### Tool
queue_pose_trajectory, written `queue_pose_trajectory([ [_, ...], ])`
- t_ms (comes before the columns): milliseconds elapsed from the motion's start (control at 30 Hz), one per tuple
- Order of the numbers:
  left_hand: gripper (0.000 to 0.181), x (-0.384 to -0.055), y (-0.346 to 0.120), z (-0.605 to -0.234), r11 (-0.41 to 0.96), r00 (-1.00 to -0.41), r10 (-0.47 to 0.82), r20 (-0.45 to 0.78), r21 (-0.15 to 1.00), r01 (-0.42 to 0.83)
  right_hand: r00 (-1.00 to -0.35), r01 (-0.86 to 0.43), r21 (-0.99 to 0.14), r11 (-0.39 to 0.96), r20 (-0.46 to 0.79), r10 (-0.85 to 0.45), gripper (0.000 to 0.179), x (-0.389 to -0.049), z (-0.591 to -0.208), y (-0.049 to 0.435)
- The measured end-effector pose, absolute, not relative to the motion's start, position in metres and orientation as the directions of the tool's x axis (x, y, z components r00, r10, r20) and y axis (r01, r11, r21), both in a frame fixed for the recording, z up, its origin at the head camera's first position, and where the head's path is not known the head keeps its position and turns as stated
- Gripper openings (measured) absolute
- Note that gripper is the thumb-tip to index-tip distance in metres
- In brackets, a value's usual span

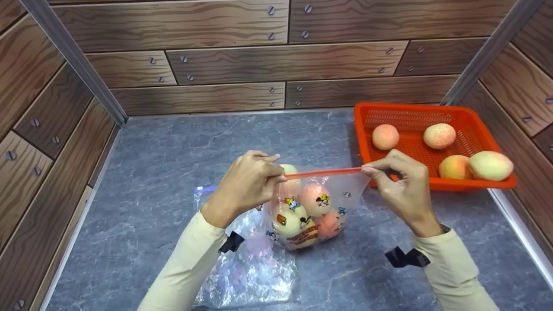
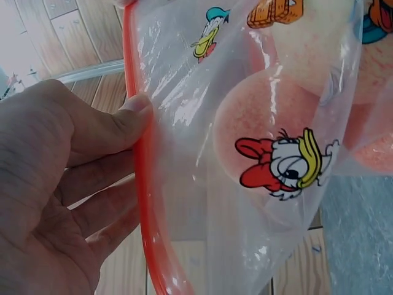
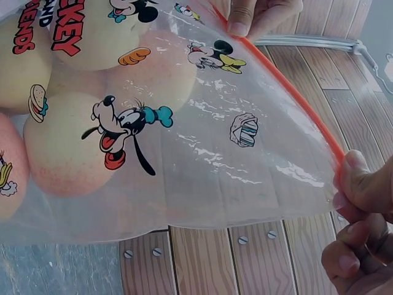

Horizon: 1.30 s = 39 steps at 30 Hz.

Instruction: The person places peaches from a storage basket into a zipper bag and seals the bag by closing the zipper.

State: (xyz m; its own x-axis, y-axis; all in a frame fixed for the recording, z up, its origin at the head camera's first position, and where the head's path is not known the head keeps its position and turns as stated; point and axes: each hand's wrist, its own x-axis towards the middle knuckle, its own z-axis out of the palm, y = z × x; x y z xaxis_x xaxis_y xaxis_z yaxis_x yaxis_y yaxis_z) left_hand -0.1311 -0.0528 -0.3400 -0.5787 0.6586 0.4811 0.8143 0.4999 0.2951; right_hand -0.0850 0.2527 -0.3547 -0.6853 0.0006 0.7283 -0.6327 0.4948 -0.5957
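A clear zip bag [image 1: 354, 185] printed with cartoon figures hangs between the hands, its red zip strip stretched nearly level. Several peaches [image 1: 314, 198] fill its lower part, seen through the plastic. My left hand [image 1: 252, 181] pinches the strip on the left, thumb [image 2: 136, 114] against the red edge in the left wrist view. At the right corner my right hand [image 1: 399, 185] pinches the strip between thumb and finger. In the right wrist view the strip [image 3: 295, 92] runs straight from one hand to the other. Whether the zip is fully pressed together, I cannot tell.
An orange basket [image 1: 360, 129] stands at the back right with several peaches [image 1: 385, 137] in it. Another clear bag [image 1: 259, 285] with a purple strip lies flat on the grey marbled table [image 1: 142, 216], partly under my left arm. Wood-patterned walls [image 1: 224, 65] enclose the table.
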Motion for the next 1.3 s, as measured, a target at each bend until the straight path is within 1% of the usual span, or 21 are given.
queue_pose_trajectory([
  [133,0.011,-0.130,-0.055,-0.340,0.494,-0.571,0.651,0.501,0.291,0.819,-0.691,-0.623,-0.605,0.496,0.723,0.014,0.027,-0.084,-0.356,0.254],
  [367,0.012,-0.129,-0.058,-0.339,0.487,-0.558,0.646,0.521,0.282,0.827,-0.697,-0.611,-0.613,0.501,0.717,0.027,0.026,-0.083,-0.356,0.256],
  [700,0.011,-0.129,-0.067,-0.341,0.493,-0.569,0.641,0.515,0.291,0.819,-0.693,-0.613,-0.611,0.502,0.720,0.030,0.027,-0.083,-0.359,0.262],
  [867,0.004,-0.128,-0.073,-0.343,0.519,-0.596,0.622,0.508,0.302,0.800,-0.694,-0.606,-0.613,0.507,0.719,0.040,0.026,-0.082,-0.360,0.264],
  [933,0.006,-0.128,-0.076,-0.343,0.526,-0.603,0.613,0.510,0.305,0.793,-0.695,-0.604,-0.615,0.507,0.718,0.043,0.026,-0.082,-0.360,0.264],
  [1133,0.005,-0.129,-0.082,-0.345,0.526,-0.595,0.606,0.528,0.296,0.797,-0.693,-0.612,-0.620,0.491,0.720,0.046,0.026,-0.083,-0.361,0.265],
  [1300,0.005,-0.129,-0.089,-0.347,0.533,-0.611,0.589,0.529,0.313,0.786,-0.690,-0.617,-0.617,0.488,0.722,0.041,0.024,-0.084,-0.362,0.266],
])
